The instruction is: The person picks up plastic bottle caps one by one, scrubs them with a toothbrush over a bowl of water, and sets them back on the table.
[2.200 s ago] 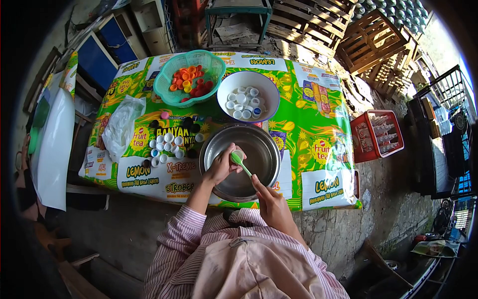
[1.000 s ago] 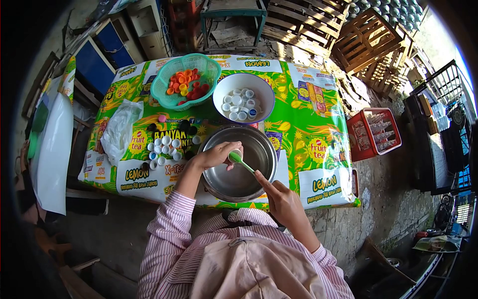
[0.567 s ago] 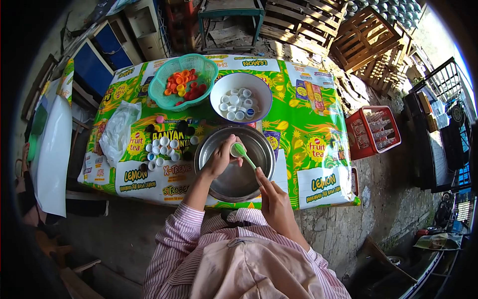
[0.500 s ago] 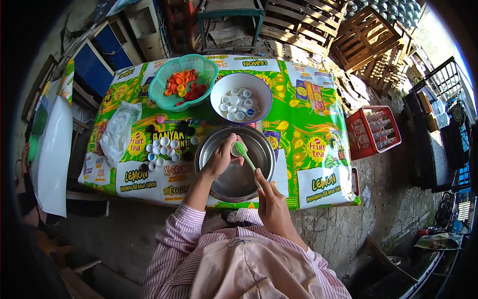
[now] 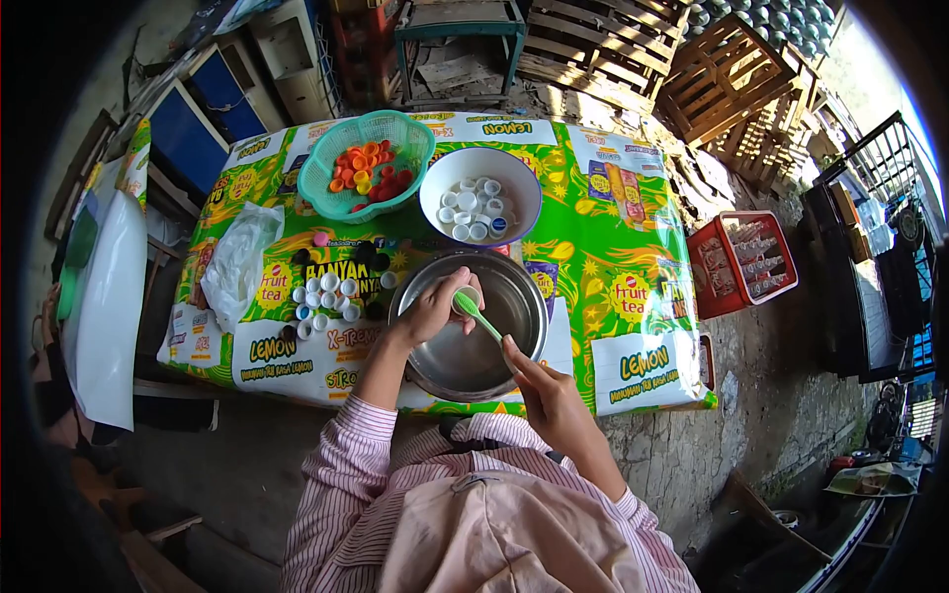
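My left hand (image 5: 435, 311) is over a steel bowl (image 5: 460, 364), its fingers closed around a small white bottle cap (image 5: 476, 294). A light green toothbrush (image 5: 486, 324) is gripped by its handle in my right hand (image 5: 549, 393), and its bristle end rests in or against the cap. The bowl appears to hold some water. Behind it stands a white enamel bowl (image 5: 528, 186) with several white caps (image 5: 477, 211) inside. On the tablecloth to the left lie loose white caps (image 5: 328, 283) and black caps (image 5: 366, 253).
A turquoise basket (image 5: 316, 181) of orange, red and yellow caps (image 5: 362, 168) stands at the back left of the table. A crumpled plastic bag (image 5: 235, 262) lies at the left. Beyond the table's right edge is a red crate (image 5: 714, 267); wooden pallets (image 5: 603, 44) stand behind.
My right hand has shifted slightly down and right with the toothbrush. My left hand and the cap have moved a little left, and the cap has tilted somewhat.
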A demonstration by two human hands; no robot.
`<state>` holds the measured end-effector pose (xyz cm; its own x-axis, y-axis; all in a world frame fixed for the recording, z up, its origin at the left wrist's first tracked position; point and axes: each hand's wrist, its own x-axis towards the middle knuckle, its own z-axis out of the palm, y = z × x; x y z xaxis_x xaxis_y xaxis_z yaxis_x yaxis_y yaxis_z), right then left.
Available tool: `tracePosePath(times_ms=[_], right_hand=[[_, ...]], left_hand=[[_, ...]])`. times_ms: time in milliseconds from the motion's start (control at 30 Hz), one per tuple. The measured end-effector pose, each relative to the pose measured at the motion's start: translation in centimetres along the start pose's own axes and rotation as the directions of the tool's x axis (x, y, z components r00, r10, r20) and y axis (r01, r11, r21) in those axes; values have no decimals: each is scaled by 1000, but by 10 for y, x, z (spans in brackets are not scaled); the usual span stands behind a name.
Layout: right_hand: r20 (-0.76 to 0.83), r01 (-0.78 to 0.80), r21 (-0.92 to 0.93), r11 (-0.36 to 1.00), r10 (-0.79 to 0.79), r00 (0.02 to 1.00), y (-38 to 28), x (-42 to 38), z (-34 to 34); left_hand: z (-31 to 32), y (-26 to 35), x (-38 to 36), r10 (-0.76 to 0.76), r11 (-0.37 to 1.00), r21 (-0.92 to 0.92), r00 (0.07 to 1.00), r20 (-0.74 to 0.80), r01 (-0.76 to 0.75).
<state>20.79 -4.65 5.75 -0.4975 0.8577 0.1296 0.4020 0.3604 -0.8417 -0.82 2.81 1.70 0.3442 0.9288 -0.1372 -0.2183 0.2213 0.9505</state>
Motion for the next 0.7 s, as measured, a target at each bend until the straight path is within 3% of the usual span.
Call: tracePosePath(times_ms=[33,100,167,200,367,500,533,600,700], right_hand=[[2,-2,0,1000,2,1000,-1,2,-9],[124,-1,-236,972,31,992,-4,4,-23],[91,24,-240,971,-2,996,-5,5,-26],[13,20,-217,976,-18,1000,-3,4,-24],[-228,88,-128,988,-116,967,1,2,5],[-242,23,-124,992,-53,969,9,3,27],[-148,-83,-141,987,62,987,2,3,24],[-182,-41,-124,991,18,983,7,5,28],[-245,-4,-117,993,-25,969,10,7,35]], left_hand=[[-6,3,0,-85,996,49,989,125,79],[-13,5,1,-120,988,113,975,185,101],[-8,12,0,-171,985,37,982,82,169],[-3,14,-1,-220,975,-35,973,-72,218],[-4,5,2,-160,966,-215,985,-58,144],[-1,-2,5,-119,958,-273,988,-98,88],[2,-1,5,-118,958,-273,988,-100,87],[11,2,3,-90,983,-175,981,-170,60],[14,-6,6,-1,972,-231,985,-170,-39]])
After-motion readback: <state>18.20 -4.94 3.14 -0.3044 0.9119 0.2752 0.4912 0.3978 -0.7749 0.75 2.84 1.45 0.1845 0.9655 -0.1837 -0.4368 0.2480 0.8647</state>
